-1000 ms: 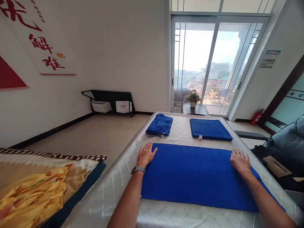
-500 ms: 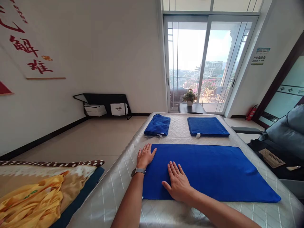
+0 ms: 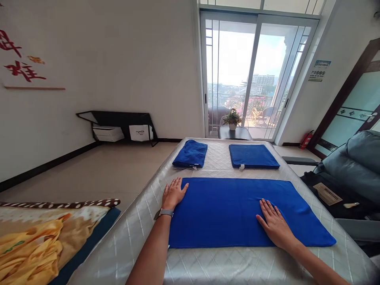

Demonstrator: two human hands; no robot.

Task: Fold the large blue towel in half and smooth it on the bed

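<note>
A blue towel (image 3: 219, 213) lies spread out flat on the quilted silver-white mattress (image 3: 208, 265). My left hand (image 3: 173, 193), with a watch on the wrist, rests flat on the towel's far left corner, partly over its edge. On the right half of the towel, my right hand (image 3: 274, 223) presses down with its palm and fingers stretched out. Faint creases show in the cloth near its far right side. Beyond the towel are a smaller folded blue cloth (image 3: 190, 153) on the left and a neatly folded blue stack (image 3: 253, 156) on the right, each with a white tag.
At the lower left a yellow cloth (image 3: 29, 249) lies on patterned bedding (image 3: 86, 217). A grey armchair (image 3: 356, 162) stands to the right, holding a brown card (image 3: 327, 194). Past the mattress a potted plant (image 3: 232, 118) sits on a dark chair before the glass door.
My right hand has slid rightward across the towel, from its left part to its right half. My left hand keeps its place at the corner. The view has turned slightly right.
</note>
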